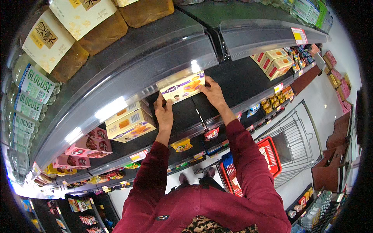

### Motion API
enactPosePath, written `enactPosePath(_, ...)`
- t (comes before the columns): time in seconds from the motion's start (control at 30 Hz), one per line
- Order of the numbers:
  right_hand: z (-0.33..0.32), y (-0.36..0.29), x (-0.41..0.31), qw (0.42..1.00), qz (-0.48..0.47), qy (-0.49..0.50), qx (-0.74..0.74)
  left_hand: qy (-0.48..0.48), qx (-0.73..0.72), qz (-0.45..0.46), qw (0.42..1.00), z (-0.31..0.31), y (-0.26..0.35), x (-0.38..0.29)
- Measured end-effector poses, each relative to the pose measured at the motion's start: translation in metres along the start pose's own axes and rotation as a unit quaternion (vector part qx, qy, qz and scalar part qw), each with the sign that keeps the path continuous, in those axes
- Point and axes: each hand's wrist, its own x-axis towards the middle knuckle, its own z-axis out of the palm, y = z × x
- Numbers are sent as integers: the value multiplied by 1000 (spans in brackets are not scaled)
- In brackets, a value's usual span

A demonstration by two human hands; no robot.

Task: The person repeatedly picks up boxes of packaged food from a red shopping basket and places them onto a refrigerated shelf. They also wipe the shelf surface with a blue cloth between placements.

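Note:
A cream and purple Franzzi biscuit box [184, 88] is held level between both hands, above a black store shelf [186, 112]. Its left end is gripped by my left hand [163, 112], fingers behind and thumb in front. On the right end, my right hand [214, 92] pinches the box the same way. The box's upper edge is close under the clear front strip of the shelf above; whether they touch I cannot tell. Left of my left hand stands a stack of similar boxes [131, 123] on the same shelf.
Overhead, an upper shelf [140, 55] carries amber drink bottles [68, 32] and clear glucose bottles [35, 84]. Pink boxes [90, 144] stand farther left, and cream boxes [274, 62] at the right. Behind my right arm are a metal shopping cart [297, 137] and red baskets [269, 157].

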Motion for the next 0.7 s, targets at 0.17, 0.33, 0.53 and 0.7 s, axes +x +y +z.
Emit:
enactPosePath(0.17, 6, 25, 15, 999, -6, 24, -35, 15, -86, -29, 996, 17, -17, 8)
enactPosePath(0.33, 15, 14, 9, 992, 12, 51, -115, -14, -156, -50, 986, 11, -1, 4)
enactPosePath(0.53, 20, 28, 17, 982, -3, 80, -170, -86, -155, -161, 971, 3, 21, 15)
enactPosePath(0.7, 27, 27, 18, 975, -15, 82, -208, -89, -141, -185, 969, 0, 27, 16)
